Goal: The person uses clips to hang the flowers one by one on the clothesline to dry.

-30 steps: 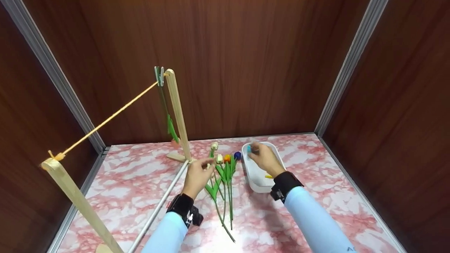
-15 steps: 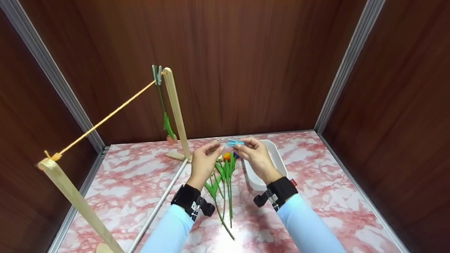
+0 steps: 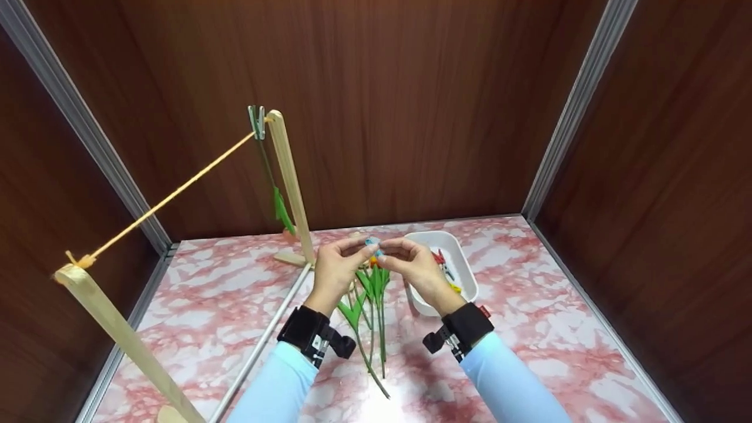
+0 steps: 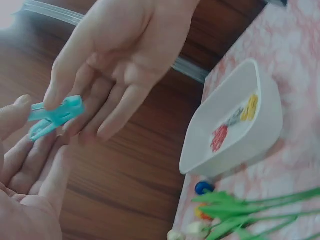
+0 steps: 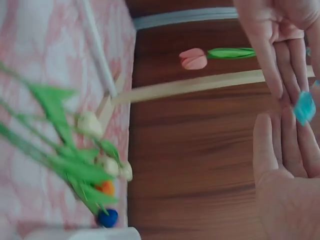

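Observation:
A light-blue clothespin point(image 4: 70, 107) is between my two hands, held up over the table. My left hand point(image 3: 333, 270) pinches one end between thumb and fingers. At the other end, the thumb and fingertips of my right hand point(image 3: 418, 271) grip it as well. Below them lie several artificial tulips point(image 3: 377, 288), with white, orange and blue heads point(image 5: 107, 217) and green leaves. A pink tulip point(image 5: 194, 59) hangs head down from an orange cord point(image 3: 176, 192), clipped by a pale grey clothespin point(image 3: 257, 123) near the far post.
To the right of the tulips stands a white tray point(image 3: 473, 288) with red, grey and yellow clothespins point(image 4: 250, 107) in it. Two wooden posts point(image 3: 291, 182) joined by a white bar point(image 3: 264, 335) carry the cord at the left. Brown panels wall in the table.
My right hand has lifted the light-blue clothespin out of the tray and carried it left. My left hand has risen from beside the tulips to meet it and now pinches it too.

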`<state>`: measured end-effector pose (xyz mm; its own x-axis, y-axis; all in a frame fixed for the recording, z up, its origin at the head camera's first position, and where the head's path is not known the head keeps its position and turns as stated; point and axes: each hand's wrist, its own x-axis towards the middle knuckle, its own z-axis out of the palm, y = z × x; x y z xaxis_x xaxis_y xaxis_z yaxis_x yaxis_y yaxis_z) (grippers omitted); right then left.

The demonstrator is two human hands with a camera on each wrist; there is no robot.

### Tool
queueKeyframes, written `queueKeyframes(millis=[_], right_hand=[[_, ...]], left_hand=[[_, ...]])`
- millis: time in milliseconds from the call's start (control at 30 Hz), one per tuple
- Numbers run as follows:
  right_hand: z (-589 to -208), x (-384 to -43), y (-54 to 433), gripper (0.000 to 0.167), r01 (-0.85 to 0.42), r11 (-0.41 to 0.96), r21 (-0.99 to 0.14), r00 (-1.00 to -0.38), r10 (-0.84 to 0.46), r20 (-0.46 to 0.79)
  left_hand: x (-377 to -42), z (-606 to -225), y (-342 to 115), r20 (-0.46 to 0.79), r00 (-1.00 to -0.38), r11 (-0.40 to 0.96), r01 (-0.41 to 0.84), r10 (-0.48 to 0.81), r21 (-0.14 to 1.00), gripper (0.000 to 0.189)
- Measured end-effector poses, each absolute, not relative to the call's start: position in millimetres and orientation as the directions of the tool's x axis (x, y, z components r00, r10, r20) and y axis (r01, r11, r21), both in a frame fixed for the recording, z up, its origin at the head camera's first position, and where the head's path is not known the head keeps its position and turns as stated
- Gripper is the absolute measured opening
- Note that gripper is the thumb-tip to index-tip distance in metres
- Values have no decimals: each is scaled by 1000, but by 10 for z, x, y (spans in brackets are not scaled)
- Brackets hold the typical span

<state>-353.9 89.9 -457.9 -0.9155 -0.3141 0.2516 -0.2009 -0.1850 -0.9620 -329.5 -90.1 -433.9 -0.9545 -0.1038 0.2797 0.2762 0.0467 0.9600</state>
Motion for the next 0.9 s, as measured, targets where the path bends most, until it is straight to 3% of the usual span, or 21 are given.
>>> queueKeyframes(millis=[200, 367, 467, 700, 900], right_hand=[[-4578, -3472, 859, 30, -230, -164, -959, -891, -360, 276], [-4568, -3443, 823, 29, -190, -235, -953, -906, -332, 262], [-4555, -3445, 802, 28, -180, -248, -952, -909, -328, 257], [-4564, -3440, 769, 27, -152, -264, -953, -920, -313, 234], [-4608, -3435, 759, 22, -150, -296, -943, -924, -297, 241]], left_hand=[[-3238, -4305, -939, 256, -963, 14, 256, -85, 967, 37], [-3246, -4266, -930, 178, -978, -315, 203, -108, 927, 47], [-3265, -4259, -939, 169, -981, -421, 194, -96, 886, 45], [-3250, -4322, -977, 181, -981, -225, 193, -74, 955, 41], [-3236, -4328, -993, 201, -977, -163, 210, -71, 964, 39]])
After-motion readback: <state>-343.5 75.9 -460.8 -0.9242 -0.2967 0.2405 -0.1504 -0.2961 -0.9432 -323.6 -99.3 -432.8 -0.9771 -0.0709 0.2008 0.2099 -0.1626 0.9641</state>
